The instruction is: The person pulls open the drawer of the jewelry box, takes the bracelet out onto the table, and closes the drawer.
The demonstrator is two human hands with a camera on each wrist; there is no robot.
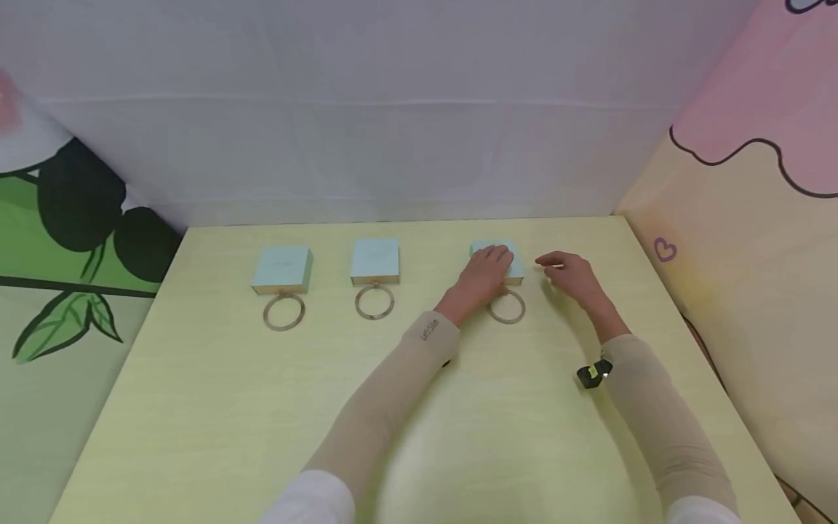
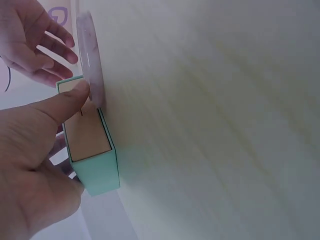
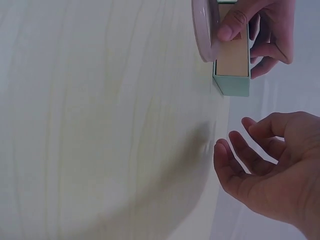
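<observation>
My left hand (image 1: 481, 276) grips the rightmost mint-green box (image 1: 516, 274). In the left wrist view its thumb (image 2: 72, 101) lies against the tan front face of the box (image 2: 95, 172), while the other fingers reach over the top. A pale pinkish bangle (image 1: 521, 308) lies just in front of this box, close to that thumb. To the right of the box, my right hand (image 1: 575, 275) hovers apart from it, holding nothing. Its fingers (image 3: 245, 152) are loosely bent in the right wrist view.
Two similar mint-green boxes stand on the pale wooden table (image 1: 249, 422), one at the far left (image 1: 283, 266) and one in the middle (image 1: 375, 258). Each has a bangle before it, the left one (image 1: 267, 314) and the middle one (image 1: 358, 304). A grey-white cloth wall (image 1: 393, 160) rises behind.
</observation>
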